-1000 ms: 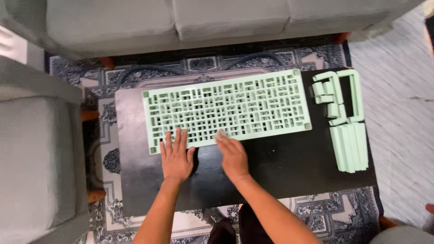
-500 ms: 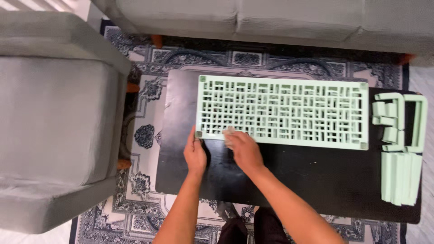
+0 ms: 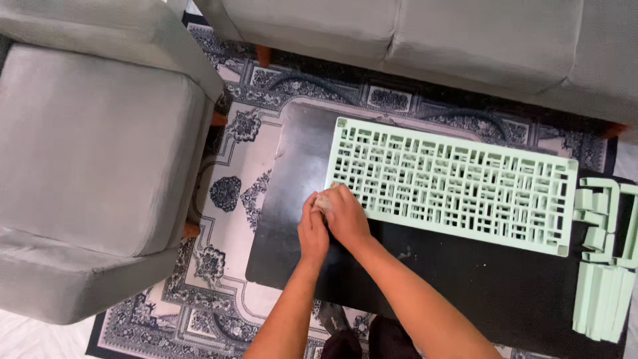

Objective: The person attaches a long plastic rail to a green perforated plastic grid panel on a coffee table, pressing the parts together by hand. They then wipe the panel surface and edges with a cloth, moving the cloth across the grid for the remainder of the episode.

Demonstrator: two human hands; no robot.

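Left hand [image 3: 312,229]: curled narrow, fingertips on a small pale wad [image 3: 323,201].
Right hand [image 3: 345,214]: closed over the same wad, at the panel's near-left corner.
Table [image 3: 292,219]: glossy black slab.
Panel [image 3: 448,183]: mint plastic lattice, flat on the table, rectangular slots.
Loose parts [image 3: 605,252]: mint strips and brackets, far right.
Sofa [image 3: 412,40]: grey fabric, behind.

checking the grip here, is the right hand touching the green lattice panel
Touching. The head view shows the right hand resting its fingers on the near left corner of the green lattice panel, no gap visible.
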